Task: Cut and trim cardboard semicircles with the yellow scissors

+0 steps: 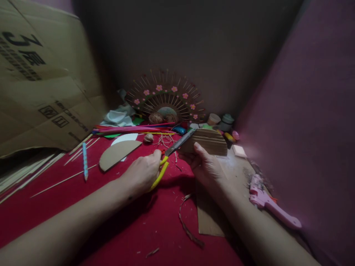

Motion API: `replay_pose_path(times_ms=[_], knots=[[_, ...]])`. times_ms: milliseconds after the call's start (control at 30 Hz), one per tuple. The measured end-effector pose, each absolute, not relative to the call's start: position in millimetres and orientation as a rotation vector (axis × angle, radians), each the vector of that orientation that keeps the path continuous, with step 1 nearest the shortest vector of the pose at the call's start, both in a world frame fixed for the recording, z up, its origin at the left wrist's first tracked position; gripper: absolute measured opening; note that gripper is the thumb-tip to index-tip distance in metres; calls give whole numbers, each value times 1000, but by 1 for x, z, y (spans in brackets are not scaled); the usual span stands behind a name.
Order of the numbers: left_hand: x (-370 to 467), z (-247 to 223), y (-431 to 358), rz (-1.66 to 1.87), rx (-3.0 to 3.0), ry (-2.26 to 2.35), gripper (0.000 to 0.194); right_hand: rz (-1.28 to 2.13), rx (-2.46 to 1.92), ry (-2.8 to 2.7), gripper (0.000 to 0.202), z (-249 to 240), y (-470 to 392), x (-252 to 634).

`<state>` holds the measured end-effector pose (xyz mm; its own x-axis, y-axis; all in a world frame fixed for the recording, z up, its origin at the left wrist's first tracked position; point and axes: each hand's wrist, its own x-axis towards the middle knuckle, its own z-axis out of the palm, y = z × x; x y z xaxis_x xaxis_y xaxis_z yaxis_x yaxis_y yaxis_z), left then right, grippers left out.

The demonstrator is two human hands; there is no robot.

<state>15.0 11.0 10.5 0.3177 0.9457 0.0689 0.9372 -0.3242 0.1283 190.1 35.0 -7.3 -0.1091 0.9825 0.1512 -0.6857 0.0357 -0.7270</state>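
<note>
My left hand [145, 170] is closed round the yellow handles of a pair of scissors [177, 145], its blades pointing up and to the right. The blades lie against the left edge of a half-round piece of ridged brown cardboard [212, 142]. Gripping that cardboard from below is my right hand [206, 166], thumb on the near face and fingers partly hidden behind it. To the left on the red cloth [133, 225] rests a second half-round cardboard piece [118, 153], with a white piece [124, 138] partly under it.
A pink glue gun [273, 207] lies on the right near a flat cardboard sheet [209, 218]. A blue pencil [85, 162] and thin sticks [63, 181] are at left. Behind stand colourful pipe cleaners [135, 129], a flowered stick fan [166, 92] and a large cardboard box [47, 81].
</note>
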Motion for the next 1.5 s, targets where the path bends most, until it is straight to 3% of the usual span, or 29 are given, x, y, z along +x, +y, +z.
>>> replay_pose_path(times_ms=[333,567,900,1500], knots=[[11,6,17,358,2561,1746,17,1500,-495,-834,15,-10,38,192],[4,1,23,622,2269,1712,11,1544,-441,-788,12,-5,34,192],[18,9,9,337,2355,1719,10,1595,-441,-640,17,1,30,190],[16,11,11,217,2469,1761,17,1638,-433,-620,12,-3,31,188]])
